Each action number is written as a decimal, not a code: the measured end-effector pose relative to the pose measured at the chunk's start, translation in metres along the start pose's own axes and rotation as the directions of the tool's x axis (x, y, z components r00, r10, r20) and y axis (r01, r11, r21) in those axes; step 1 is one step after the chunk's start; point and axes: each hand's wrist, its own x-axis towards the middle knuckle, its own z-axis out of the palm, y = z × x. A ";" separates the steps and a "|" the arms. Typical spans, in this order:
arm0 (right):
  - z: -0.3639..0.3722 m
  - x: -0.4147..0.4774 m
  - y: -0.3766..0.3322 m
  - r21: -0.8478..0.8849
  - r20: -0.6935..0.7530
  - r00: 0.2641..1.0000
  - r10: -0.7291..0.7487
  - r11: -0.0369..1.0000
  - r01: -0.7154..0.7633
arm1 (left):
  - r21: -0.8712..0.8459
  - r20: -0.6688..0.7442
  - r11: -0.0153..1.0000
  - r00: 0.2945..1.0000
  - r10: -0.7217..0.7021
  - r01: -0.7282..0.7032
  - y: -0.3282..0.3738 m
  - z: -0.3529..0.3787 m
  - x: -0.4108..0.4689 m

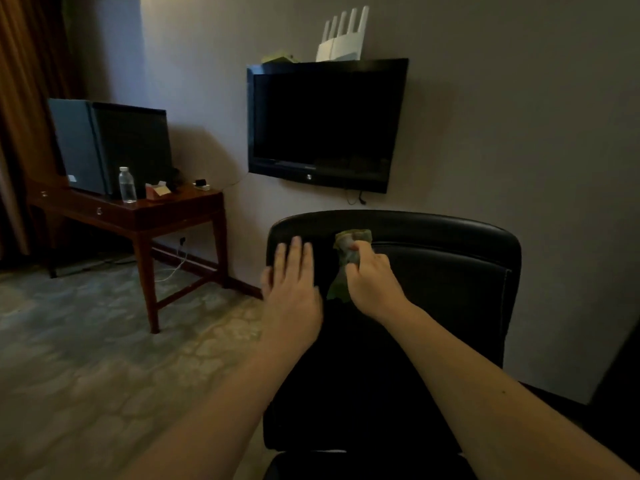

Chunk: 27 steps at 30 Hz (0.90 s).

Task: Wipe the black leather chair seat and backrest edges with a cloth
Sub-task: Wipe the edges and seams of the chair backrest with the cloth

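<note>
At frame centre, the left hand (292, 296) lies flat, fingers spread, bracing the backrest (433, 271); the right hand's (372, 285) fingers clench the cloth (348, 249) for wiping.

One chair (433, 271), one cloth (346, 258), two hands, one bottle (127, 185), one television (325, 123).
</note>
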 end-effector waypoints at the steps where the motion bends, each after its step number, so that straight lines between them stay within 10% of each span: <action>1: -0.008 0.003 0.007 0.058 -0.002 0.999 0.038 0.998 -0.038 | -0.021 -0.004 0.995 0.995 0.102 -0.102 0.020 0.008 0.004; 8: -0.093 -0.009 0.067 0.078 -0.053 0.995 0.085 0.994 -0.081 | -0.206 0.180 0.958 0.955 0.237 -0.199 0.127 0.060 0.051; 15: -0.231 -0.073 0.144 -0.588 -0.316 0.924 -0.216 0.808 -0.013 | -0.501 0.145 0.865 0.986 0.077 0.006 0.207 0.091 0.059; 27: -0.341 -0.209 0.165 -0.741 -0.165 0.976 0.143 0.635 -0.218 | -0.522 0.266 0.853 0.955 0.134 0.026 0.334 0.115 0.022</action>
